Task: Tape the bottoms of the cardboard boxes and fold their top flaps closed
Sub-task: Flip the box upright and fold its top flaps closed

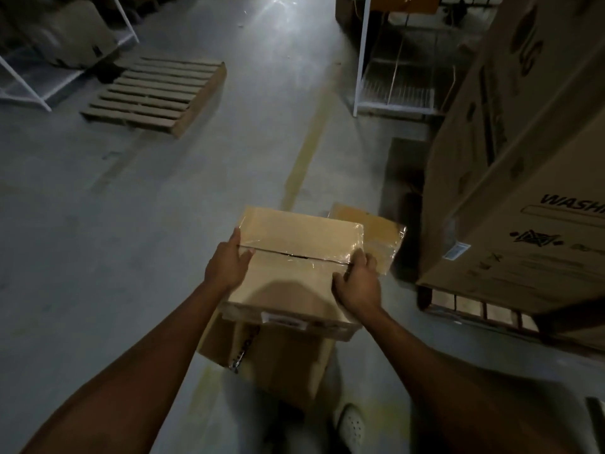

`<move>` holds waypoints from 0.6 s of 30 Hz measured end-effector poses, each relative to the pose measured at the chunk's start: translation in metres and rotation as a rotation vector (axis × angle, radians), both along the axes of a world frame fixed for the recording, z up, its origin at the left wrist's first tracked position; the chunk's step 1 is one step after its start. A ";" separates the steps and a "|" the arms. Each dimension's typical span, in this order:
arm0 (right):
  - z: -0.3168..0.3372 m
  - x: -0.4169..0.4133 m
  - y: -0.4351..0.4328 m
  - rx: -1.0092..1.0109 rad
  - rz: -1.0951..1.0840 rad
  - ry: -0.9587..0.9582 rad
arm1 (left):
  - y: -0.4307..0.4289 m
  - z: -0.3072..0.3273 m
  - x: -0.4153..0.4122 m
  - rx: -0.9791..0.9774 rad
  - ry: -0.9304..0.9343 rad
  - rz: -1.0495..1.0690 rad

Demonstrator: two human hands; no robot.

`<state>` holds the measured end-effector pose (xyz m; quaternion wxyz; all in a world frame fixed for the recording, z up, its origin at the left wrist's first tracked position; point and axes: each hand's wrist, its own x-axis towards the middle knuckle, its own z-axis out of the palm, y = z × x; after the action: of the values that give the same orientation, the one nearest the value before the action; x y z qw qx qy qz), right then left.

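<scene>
Taped box (pixel 301 257) sitting mid-frame, seam facing up, clear tape shining at both seam ends. Left hand (pixel 227 263) gripping left edge, thumb lying on top face. Right hand (pixel 357 283) gripping right edge, fingers curling over it. Box hanging over second box (pixel 278 362) on floor (pixel 131 224); contact unclear. Third box (pixel 376 237) lying just beyond right hand. Big carton (pixel 523 191) standing at right, pallet (pixel 154 93) lying far left.

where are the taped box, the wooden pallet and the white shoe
taped box (pixel 301 232): head view, on the far flap of its upper face
wooden pallet (pixel 157 93): head view, on a middle slat
white shoe (pixel 352 424): head view, on its perforated upper
</scene>
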<state>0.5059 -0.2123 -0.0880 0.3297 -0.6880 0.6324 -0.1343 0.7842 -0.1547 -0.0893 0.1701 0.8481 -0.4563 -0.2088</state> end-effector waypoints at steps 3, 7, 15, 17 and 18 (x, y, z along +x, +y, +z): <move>-0.036 0.012 0.007 0.059 0.059 0.070 | 0.008 -0.043 0.012 0.133 -0.017 -0.076; -0.066 0.022 0.032 -0.010 0.075 0.185 | 0.021 -0.072 0.013 0.161 -0.124 -0.113; -0.063 0.028 0.034 0.019 0.088 0.385 | 0.022 -0.079 0.021 0.146 -0.315 -0.323; -0.042 0.026 0.038 0.060 0.099 0.413 | 0.023 -0.063 0.026 0.213 -0.312 -0.390; -0.031 0.027 0.042 0.066 0.094 0.402 | 0.023 -0.054 0.027 0.198 -0.308 -0.440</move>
<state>0.5328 -0.1704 -0.1187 0.2249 -0.7185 0.6568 0.0421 0.8115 -0.1316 -0.1428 -0.0343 0.7629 -0.6273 -0.1528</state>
